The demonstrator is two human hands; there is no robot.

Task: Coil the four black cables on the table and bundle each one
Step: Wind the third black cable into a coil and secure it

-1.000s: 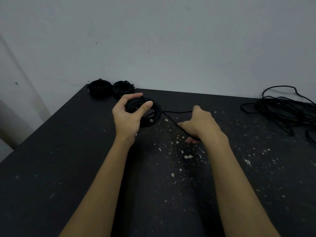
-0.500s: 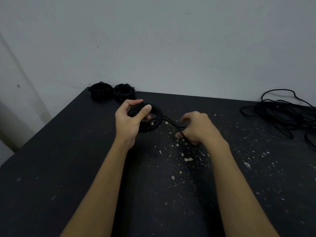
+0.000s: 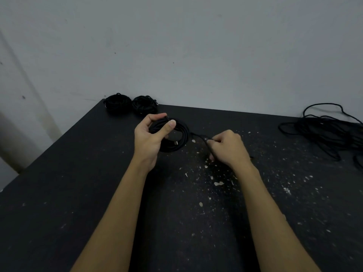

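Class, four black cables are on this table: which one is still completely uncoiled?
The loose black cable tangle at the table's far right edge; the other three are wound into round coils.

A black table [image 3: 78, 193] is set against a pale wall. Two coiled cable bundles [image 3: 130, 104] are laid side by side at its far left corner. A loose tangle of cable [image 3: 326, 132] is spread along the table's far right edge. Pale flecks [image 3: 218, 183] are scattered over its middle.
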